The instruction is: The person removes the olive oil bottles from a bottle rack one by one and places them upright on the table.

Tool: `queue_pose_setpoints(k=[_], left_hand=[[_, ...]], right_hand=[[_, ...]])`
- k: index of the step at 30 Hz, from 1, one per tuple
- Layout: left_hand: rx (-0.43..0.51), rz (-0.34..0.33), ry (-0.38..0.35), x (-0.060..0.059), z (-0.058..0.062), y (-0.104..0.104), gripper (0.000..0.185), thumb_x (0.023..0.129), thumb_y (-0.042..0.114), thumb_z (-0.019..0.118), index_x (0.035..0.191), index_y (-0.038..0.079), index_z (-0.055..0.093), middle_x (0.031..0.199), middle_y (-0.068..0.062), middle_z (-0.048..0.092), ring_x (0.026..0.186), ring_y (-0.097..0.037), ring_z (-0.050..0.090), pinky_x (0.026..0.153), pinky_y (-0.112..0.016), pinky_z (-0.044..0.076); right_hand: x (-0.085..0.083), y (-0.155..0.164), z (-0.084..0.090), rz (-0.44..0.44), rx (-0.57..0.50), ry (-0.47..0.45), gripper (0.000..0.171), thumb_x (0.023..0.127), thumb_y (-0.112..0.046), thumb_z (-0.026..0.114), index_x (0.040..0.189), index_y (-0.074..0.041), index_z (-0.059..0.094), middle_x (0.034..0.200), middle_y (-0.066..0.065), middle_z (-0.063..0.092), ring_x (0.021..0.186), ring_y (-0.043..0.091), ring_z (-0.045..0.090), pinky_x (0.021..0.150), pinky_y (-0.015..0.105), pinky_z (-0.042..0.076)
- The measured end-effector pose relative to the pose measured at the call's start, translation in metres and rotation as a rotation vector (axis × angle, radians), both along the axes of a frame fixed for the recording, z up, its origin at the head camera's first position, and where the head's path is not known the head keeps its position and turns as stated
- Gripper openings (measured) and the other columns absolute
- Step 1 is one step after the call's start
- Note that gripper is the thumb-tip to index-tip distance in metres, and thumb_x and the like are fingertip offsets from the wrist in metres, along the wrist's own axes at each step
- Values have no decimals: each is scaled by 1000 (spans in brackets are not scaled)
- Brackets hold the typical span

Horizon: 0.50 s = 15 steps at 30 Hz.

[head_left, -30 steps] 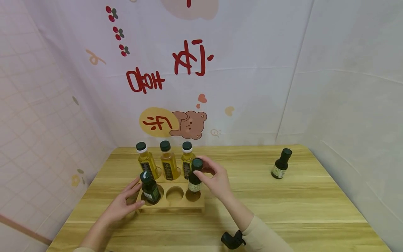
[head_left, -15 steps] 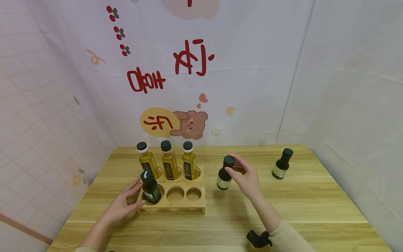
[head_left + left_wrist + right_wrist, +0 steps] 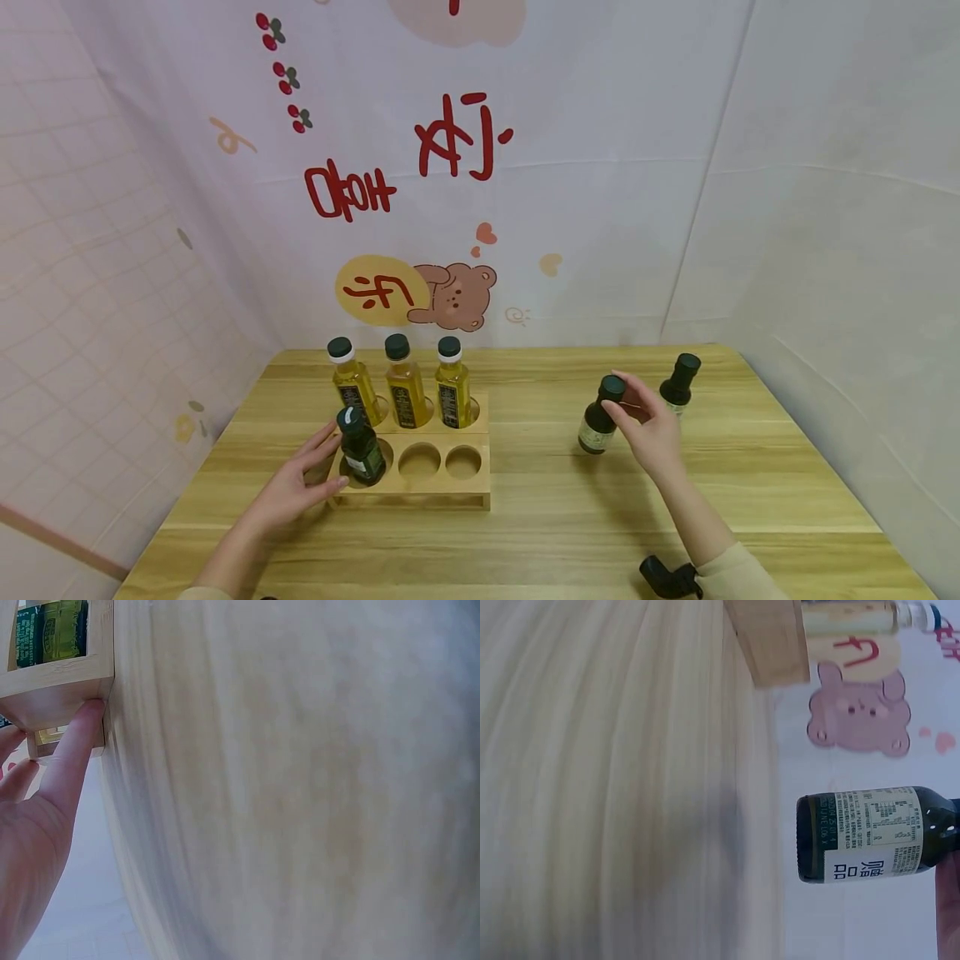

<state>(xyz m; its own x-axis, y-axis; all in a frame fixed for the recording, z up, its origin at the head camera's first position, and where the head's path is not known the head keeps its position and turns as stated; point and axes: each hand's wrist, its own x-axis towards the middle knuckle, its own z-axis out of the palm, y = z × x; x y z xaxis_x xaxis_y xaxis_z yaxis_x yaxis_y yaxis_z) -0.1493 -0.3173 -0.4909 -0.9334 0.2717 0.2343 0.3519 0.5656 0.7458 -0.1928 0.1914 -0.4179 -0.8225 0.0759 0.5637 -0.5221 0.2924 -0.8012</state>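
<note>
A wooden rack point(image 3: 450, 492) with two rows of round holes stands on the table. Three yellow oil bottles point(image 3: 405, 392) fill its back row, and one dark green bottle point(image 3: 361, 447) leans in the front left hole. My left hand point(image 3: 315, 467) rests against the rack's left end, and a straight finger point(image 3: 75, 750) presses on its corner point(image 3: 60, 682). To the right, my right hand point(image 3: 628, 408) pinches a second dark bottle point(image 3: 598, 415) by its cap and neck, upright and seemingly just above the tabletop. The right wrist view shows this bottle's label point(image 3: 862, 834).
A third dark bottle point(image 3: 678, 383) stands just behind my right hand, near the table's back right. The rack's middle and right front holes point(image 3: 441, 461) hold nothing. The wooden table point(image 3: 562, 517) meets curtained walls at the back and on both sides.
My right hand has lifted the dark bottle out of the rack's front right hole and carried it right, close to the lone dark bottle. The left hand has stayed on the rack.
</note>
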Motion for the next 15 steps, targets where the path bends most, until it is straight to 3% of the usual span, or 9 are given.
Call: queue_pose_setpoints(k=[3, 5, 10, 15], left_hand=[[-33, 19, 7, 0, -1, -1, 67, 89, 19, 76, 145, -5, 46, 158, -16, 28, 137, -51, 26, 98, -24, 39], [-48, 28, 8, 0, -1, -1, 67, 89, 20, 76, 145, -3, 47, 158, -14, 29, 138, -49, 26, 100, -24, 36], [-48, 22, -17, -1, 0, 0, 69, 90, 21, 75, 146, -4, 45, 158, -19, 27, 139, -50, 23, 101, -56, 36], [-34, 19, -39, -2, -2, -1, 70, 89, 21, 76, 146, -5, 44, 158, -21, 25, 139, -50, 22, 99, -65, 32]], right_hand=[[1, 11, -2, -50, 8, -5, 41, 83, 15, 70, 123, 12, 62, 101, 28, 66, 87, 5, 65, 76, 17, 51], [2, 19, -2, -87, 13, -9, 40, 83, 16, 70, 123, 12, 62, 101, 25, 66, 87, 3, 64, 76, 15, 51], [4, 36, -2, -173, 22, -37, 39, 84, 14, 70, 122, 10, 62, 98, 9, 67, 86, 0, 63, 76, 13, 49], [5, 51, -3, -233, 41, -65, 39, 86, 11, 70, 124, 9, 62, 98, -5, 65, 86, -4, 61, 77, 10, 47]])
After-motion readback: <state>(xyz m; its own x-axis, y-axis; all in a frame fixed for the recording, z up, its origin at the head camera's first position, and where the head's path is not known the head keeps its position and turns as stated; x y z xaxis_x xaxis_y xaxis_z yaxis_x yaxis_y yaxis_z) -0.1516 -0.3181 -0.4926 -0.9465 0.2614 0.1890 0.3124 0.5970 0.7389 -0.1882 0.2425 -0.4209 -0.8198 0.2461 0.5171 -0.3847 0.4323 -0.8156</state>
